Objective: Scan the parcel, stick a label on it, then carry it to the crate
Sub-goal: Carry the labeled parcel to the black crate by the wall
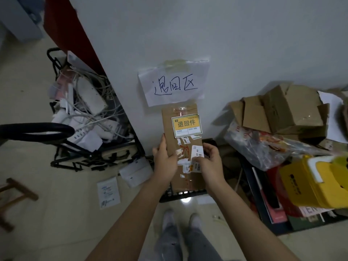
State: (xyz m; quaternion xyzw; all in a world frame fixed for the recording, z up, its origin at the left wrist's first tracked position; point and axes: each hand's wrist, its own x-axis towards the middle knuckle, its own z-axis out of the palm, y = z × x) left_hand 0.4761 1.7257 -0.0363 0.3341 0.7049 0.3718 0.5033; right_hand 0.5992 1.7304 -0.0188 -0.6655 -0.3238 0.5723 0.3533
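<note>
The parcel [181, 147], a flat brown carton, is held upright at the centre of the view, just above a black crate [185, 195] whose rim is seen at 6 o'clock below it. A yellow label [186, 125] is already stuck on its upper face, so the sticking step is judged done and the carrying step nearly over. The left hand [164, 159] is closed round the left edge, at 9 o'clock on the carton, thumb on the face, presumably to steady it. The right hand [210, 160] is pinched on the right edge at 3 o'clock, thumb pressed on a small white tag [197, 152]. A grip on both sides is likely kept so that the carton can be lowered straight into the crate without tipping. A handwritten sign [174, 84] is taped to the wall at 12 o'clock, marking this corner. Flattened boxes [282, 112] are piled at 3 o'clock, a cable cart [84, 117] at 9 o'clock, both apart from the parcel
</note>
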